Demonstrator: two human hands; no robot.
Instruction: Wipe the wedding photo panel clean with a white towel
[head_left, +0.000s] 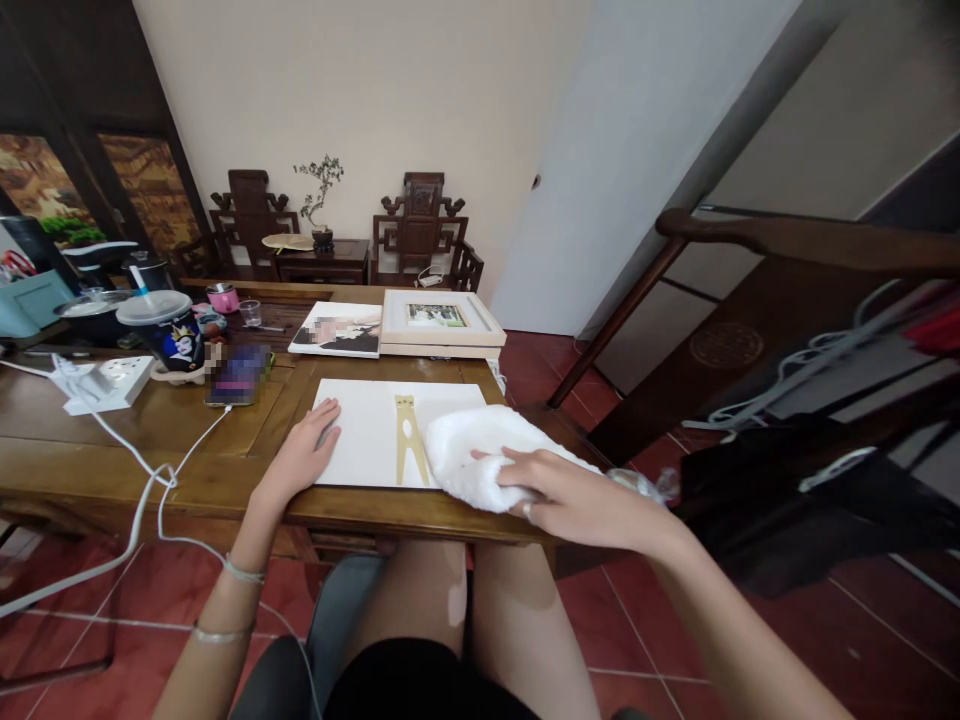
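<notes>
A white picture frame back [367, 430] lies face down at the near edge of the wooden table [97, 460], with a gold fold-out stand [409, 440] on it. My left hand [304, 455] rests flat on its left edge, fingers spread. My right hand [570, 495] presses on a white fluffy cloth [480, 445] that covers the frame's right end. The ring on that hand is visible.
Behind lie a second white frame [439, 320] on a stack and a photo print [341, 330]. To the left are a phone [238, 375] on a white cable, a power strip [105, 385], a lidded cup [169, 330] and pots. A dark wooden chair [750, 300] stands to the right.
</notes>
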